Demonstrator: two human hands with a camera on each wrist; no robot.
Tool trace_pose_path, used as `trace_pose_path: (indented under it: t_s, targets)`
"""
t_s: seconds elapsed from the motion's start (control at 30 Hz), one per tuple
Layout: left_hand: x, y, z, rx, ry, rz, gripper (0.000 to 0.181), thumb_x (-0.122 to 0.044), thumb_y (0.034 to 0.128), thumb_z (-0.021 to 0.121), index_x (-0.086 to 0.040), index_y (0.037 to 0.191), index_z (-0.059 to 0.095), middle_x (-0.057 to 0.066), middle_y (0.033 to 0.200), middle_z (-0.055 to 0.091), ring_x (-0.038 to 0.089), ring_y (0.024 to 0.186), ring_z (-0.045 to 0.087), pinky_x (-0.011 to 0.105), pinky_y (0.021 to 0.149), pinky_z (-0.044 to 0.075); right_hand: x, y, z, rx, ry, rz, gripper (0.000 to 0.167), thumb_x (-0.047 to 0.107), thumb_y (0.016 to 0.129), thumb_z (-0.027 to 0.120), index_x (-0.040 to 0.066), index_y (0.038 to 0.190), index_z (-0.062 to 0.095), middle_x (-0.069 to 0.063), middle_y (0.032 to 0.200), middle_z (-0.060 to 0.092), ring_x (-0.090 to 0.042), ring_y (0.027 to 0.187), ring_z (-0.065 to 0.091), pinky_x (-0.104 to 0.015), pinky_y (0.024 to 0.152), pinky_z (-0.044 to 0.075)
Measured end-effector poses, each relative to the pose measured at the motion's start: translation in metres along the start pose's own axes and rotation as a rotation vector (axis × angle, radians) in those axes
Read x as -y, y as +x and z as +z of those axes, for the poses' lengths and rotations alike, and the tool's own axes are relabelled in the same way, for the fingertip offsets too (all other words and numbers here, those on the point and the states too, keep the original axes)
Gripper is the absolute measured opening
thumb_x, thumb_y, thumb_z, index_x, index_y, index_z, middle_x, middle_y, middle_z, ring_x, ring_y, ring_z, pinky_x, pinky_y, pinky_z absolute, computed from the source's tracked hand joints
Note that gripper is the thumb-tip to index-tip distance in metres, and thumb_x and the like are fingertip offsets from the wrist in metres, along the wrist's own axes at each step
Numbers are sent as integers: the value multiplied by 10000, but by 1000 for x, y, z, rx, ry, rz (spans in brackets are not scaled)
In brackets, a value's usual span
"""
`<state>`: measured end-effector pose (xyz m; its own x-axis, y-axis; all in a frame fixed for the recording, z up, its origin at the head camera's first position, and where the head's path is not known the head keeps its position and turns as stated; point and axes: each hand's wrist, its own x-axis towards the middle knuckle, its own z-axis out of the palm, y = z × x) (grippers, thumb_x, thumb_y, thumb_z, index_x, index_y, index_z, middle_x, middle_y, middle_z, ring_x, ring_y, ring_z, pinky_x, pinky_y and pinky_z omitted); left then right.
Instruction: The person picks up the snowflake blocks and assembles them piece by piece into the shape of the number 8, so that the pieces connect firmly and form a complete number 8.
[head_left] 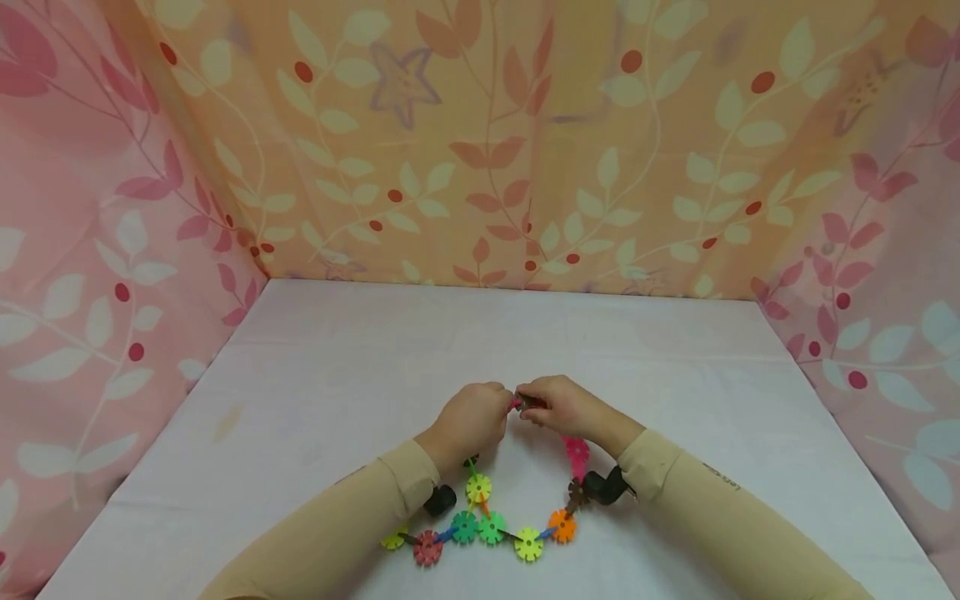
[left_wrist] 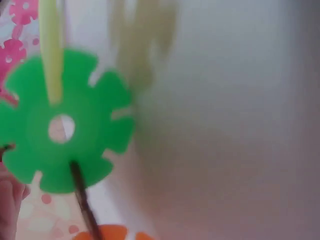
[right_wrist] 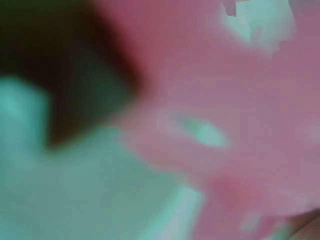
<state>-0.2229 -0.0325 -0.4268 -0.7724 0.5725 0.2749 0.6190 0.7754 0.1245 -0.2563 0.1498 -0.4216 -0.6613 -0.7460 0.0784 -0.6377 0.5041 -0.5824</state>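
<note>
A chain of notched plastic discs joined slot to slot hangs in a loop below both hands. In the head view my left hand [head_left: 472, 421] is curled at the loop's top, pinching a pink disc [head_left: 515, 403] mostly hidden by its fingers. Facing it, my right hand [head_left: 566, 408] pinches a brown disc [head_left: 531, 402] between thumb and fingers, against the pink one. Lower links include a bright pink disc [head_left: 576, 451], an orange disc [head_left: 562, 526] and a yellow disc [head_left: 528, 544]. A green disc [left_wrist: 95, 135] fills much of the left wrist view; a blurred pink disc [right_wrist: 240, 110] dominates the right.
A white cloth-covered table [head_left: 360, 350] lies beneath the hands. Patterned curtains, an orange one [head_left: 480, 142] behind and pink ones [head_left: 90, 250] at the sides, enclose it. Black wrist devices [head_left: 441, 500] sit under both forearms, close to the chain.
</note>
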Motion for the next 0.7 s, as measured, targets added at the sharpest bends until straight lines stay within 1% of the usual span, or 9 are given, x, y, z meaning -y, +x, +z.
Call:
trace_pose_path:
  t_s: [0.1, 0.2, 0.23, 0.33, 0.43, 0.5, 0.57, 0.63, 0.7]
  targets:
    - [1, -3, 1, 75, -54, -27, 149, -161, 871, 599, -131, 727, 628, -39, 648, 546, 71, 576, 478, 186, 554, 407, 1, 0, -1, 42, -26, 32, 209, 97, 828, 664, 51, 1030, 638, 43, 830, 615, -64, 713, 513, -227, 674, 465]
    - [4, -7, -1, 123, -129, -100, 108, -224, 858, 632, -131, 806, 648, -48, 693, 570, 70, 621, 483, 203, 587, 420, 3, 1, -2, 77, -9, 48, 242, 93, 823, 669, 84, 1060, 625, 41, 874, 621, -87, 769, 536, -257, 714, 482]
    - [5, -9, -3, 128, -151, -128, 115, -238, 845, 649, -124, 833, 651, -47, 707, 574, 73, 631, 491, 210, 589, 429, 3, 2, -3, 89, 5, 52, 246, 89, 824, 667, 90, 1064, 615, 40, 883, 619, -96, 784, 543, -265, 715, 487]
    - [8, -18, -16, 131, -198, -229, 153, -274, 813, 685, -133, 833, 630, -57, 694, 551, 79, 622, 488, 219, 554, 424, 3, 4, -5, 137, 22, 49, 220, 64, 820, 661, 98, 1026, 594, 53, 885, 604, -109, 802, 549, -262, 706, 488]
    - [11, -33, -27, 165, -259, -322, 181, -264, 820, 666, -167, 699, 573, -70, 600, 501, 86, 557, 456, 223, 494, 388, 1, 7, -6, 204, 13, 30, 182, 35, 822, 638, 111, 982, 597, 66, 880, 587, -111, 809, 541, -253, 720, 475]
    - [12, -45, -30, 229, -322, -380, 237, -253, 827, 649, -180, 630, 540, -77, 551, 466, 84, 535, 424, 226, 475, 355, -2, 9, -4, 252, -1, -5, 178, 22, 823, 628, 116, 973, 606, 71, 888, 576, -101, 815, 532, -248, 748, 465]
    - [13, -57, -29, 317, -419, -430, 284, -236, 829, 632, -165, 573, 534, -72, 506, 463, 87, 506, 410, 233, 457, 331, -4, 11, -1, 295, -3, -31, 172, 26, 832, 618, 119, 976, 613, 76, 899, 569, -90, 822, 529, -239, 769, 459]
    - [12, -66, -28, 402, -508, -465, 297, -235, 824, 634, -138, 553, 558, -63, 491, 476, 90, 497, 406, 235, 461, 317, -4, 14, 3, 328, 5, -46, 164, 31, 833, 622, 108, 977, 621, 69, 904, 573, -87, 821, 530, -228, 771, 457]
    - [10, -73, -25, 474, -587, -492, 296, -239, 815, 646, -114, 554, 585, -46, 493, 515, 91, 485, 431, 238, 460, 329, -2, 15, 6, 352, 7, -55, 151, 37, 838, 623, 106, 972, 626, 59, 907, 581, -81, 816, 531, -219, 770, 457]
